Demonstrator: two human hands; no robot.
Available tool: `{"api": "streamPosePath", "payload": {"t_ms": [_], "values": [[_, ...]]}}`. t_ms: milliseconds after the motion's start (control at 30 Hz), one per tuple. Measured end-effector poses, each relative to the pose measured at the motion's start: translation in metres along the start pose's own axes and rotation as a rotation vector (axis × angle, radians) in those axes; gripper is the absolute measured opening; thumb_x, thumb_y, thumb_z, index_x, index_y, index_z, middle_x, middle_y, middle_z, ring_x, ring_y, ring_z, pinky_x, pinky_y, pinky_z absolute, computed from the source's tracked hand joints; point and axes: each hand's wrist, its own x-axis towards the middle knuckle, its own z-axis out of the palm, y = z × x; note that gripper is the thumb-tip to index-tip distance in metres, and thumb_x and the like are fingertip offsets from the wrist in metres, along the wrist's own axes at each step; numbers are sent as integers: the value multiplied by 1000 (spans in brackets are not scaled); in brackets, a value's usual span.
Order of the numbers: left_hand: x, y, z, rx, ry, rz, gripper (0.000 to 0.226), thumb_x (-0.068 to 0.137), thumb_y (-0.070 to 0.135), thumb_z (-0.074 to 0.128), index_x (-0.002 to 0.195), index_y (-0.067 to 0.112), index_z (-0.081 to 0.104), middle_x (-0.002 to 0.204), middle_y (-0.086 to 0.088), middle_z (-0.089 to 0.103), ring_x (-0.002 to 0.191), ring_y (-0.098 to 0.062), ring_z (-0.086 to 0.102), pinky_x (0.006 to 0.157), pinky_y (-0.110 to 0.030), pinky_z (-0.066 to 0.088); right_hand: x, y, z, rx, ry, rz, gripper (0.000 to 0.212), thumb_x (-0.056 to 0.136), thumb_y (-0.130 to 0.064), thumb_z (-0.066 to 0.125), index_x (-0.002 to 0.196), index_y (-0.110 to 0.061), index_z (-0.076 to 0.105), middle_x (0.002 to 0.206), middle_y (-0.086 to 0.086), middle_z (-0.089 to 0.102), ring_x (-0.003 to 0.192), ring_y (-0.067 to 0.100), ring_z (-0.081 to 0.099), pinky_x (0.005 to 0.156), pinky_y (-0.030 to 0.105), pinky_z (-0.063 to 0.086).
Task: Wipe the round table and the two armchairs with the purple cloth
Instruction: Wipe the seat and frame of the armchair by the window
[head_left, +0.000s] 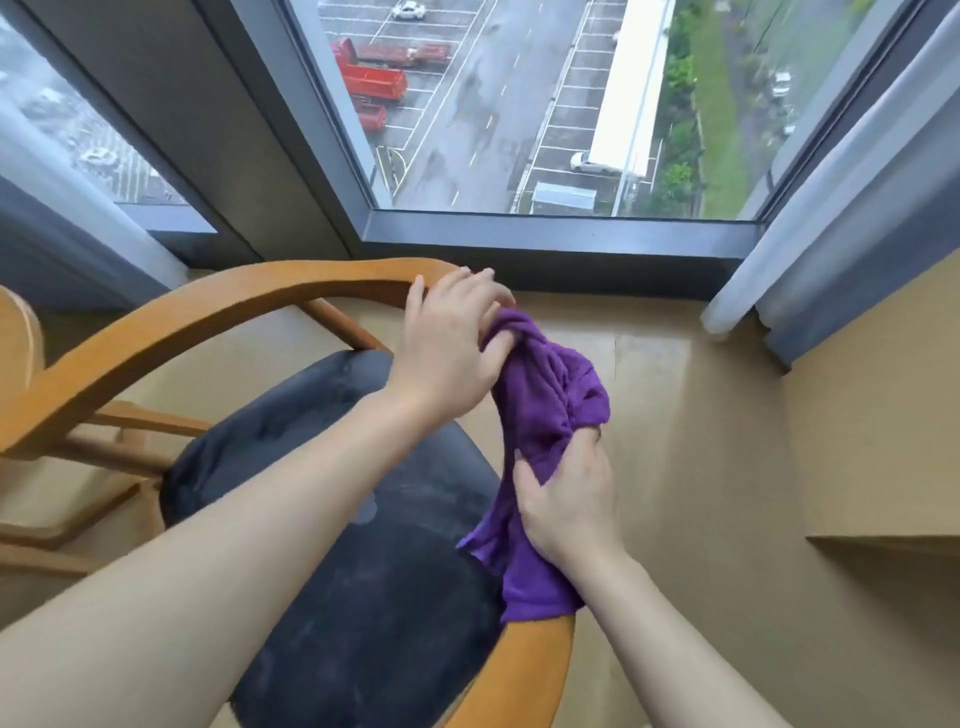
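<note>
The purple cloth (545, 410) hangs bunched between my two hands, above the right side of the armchair (358, 525) and over its near arm.

At the far left I see the curved edge of a second wooden piece (18, 338), cut by the frame, so I cannot tell what it is. Next comes the armchair's bent wooden rail (171, 322), which sweeps from the left edge up to the middle, and under it the dark seat cushion (332, 499), dusty and with pale marks. My left hand (449, 348) is just beside the end of this rail; its fingers (498, 345) are curled into the upper end of the cloth. My right hand (566, 499) grasps the lower part, fingers closed around the folds, and a loose corner hangs down to the near arm (519, 670).

To the right the beige floor (691, 441) is open up to the window frame (561, 236) and the grey curtain (841, 218).
</note>
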Motion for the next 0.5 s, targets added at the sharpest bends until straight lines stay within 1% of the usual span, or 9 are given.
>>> {"api": "streamPosePath", "payload": {"t_ms": [33,100,167,200,267,300,333,400,500], "values": [[6,-1,0,-14,14,-31,21,87,34,66,104,21,66,121,0,65,120,-24,51,112,-53,28,-2,2,2,32,-5,-10,52,83,-35,64,123,-9,44,110,6,58,97,30,57,75,26,36],[15,0,3,-47,87,-77,22,84,38,69,95,19,65,100,4,64,101,-20,53,98,-44,40,-5,2,0,67,-10,-27,54,82,-40,62,125,-13,42,108,4,58,96,30,58,76,32,43],[18,6,9,-55,117,-118,22,85,39,70,91,18,62,94,5,60,95,-17,50,87,-35,43,-5,-1,-3,89,-12,-17,57,84,-45,61,130,-22,36,113,2,59,98,30,60,80,41,52],[19,9,12,-60,109,-141,22,87,39,68,90,19,62,95,6,59,98,-16,49,87,-33,43,-3,-2,-4,99,-12,-14,58,84,-48,61,131,-27,33,114,2,60,99,30,61,81,44,54],[17,12,21,-33,25,-157,22,93,38,58,98,18,63,109,4,60,120,-18,47,106,-37,36,-3,-3,-6,112,-12,6,59,83,-52,59,131,-33,30,118,2,61,103,32,62,85,49,53],[16,12,25,-4,-22,-144,26,96,36,51,106,17,64,120,2,59,133,-20,40,116,-41,24,-3,-3,-7,123,-18,17,59,82,-54,57,131,-36,30,121,1,62,106,32,62,89,52,52],[15,11,27,21,-60,-123,31,97,35,45,114,17,62,131,1,54,141,-21,31,121,-43,12,-2,-4,-8,136,-27,31,59,81,-56,56,131,-38,31,122,0,62,108,32,61,93,57,49],[14,6,26,41,-110,-91,40,97,38,38,127,20,57,146,1,44,149,-20,18,123,-42,0,-1,-6,-9,160,-60,56,59,80,-59,54,132,-43,32,124,-5,61,112,29,60,101,63,42],[14,2,22,55,-164,-67,46,95,42,38,135,22,51,155,2,34,152,-18,9,123,-43,-1,0,-11,-13,200,-111,93,60,79,-62,54,133,-47,31,124,-13,58,116,22,59,108,65,35]]}}
